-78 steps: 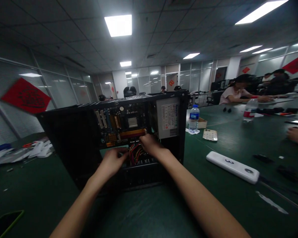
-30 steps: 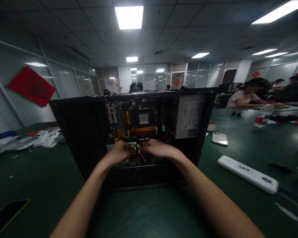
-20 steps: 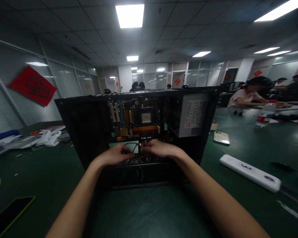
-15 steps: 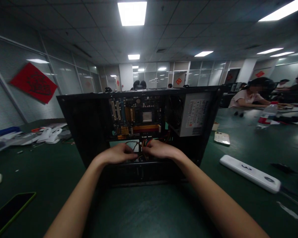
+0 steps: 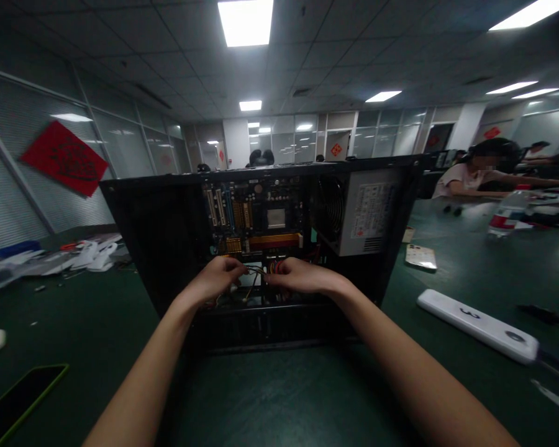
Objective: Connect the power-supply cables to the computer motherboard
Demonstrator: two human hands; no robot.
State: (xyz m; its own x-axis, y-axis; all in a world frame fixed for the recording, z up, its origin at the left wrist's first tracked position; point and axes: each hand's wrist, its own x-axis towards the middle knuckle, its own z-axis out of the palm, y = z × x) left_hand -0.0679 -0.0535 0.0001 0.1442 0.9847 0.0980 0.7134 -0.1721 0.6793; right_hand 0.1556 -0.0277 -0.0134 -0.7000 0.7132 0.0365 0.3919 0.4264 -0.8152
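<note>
An open black computer case (image 5: pixel 242 328) stands on the green table in front of me. Inside it are a motherboard (image 5: pixel 286 200) and, at the upper right, a power supply (image 5: pixel 369 208) with a fan. Below the motherboard, thin cables (image 5: pixel 255 273) stretch between my hands. My left hand (image 5: pixel 217 279) pinches their left part, thumb and fingertips together. My right hand (image 5: pixel 298 275) is closed on the bundle where red and other coloured wires show by its fingers. The cables' far ends are hidden inside the case.
Right of the case lie a phone (image 5: pixel 420 257) and a white power strip (image 5: pixel 477 324), with a water bottle (image 5: pixel 509 212) behind. A green-edged phone (image 5: pixel 23 397) lies at the lower left; white parts (image 5: pixel 95 256) are piled beyond. A person (image 5: pixel 475 174) sits at the far right.
My left hand has risen and shifted slightly left, drawing the thin cables up into view. My right hand stays at nearly the same spot. The seated person's arm has stretched to the right.
</note>
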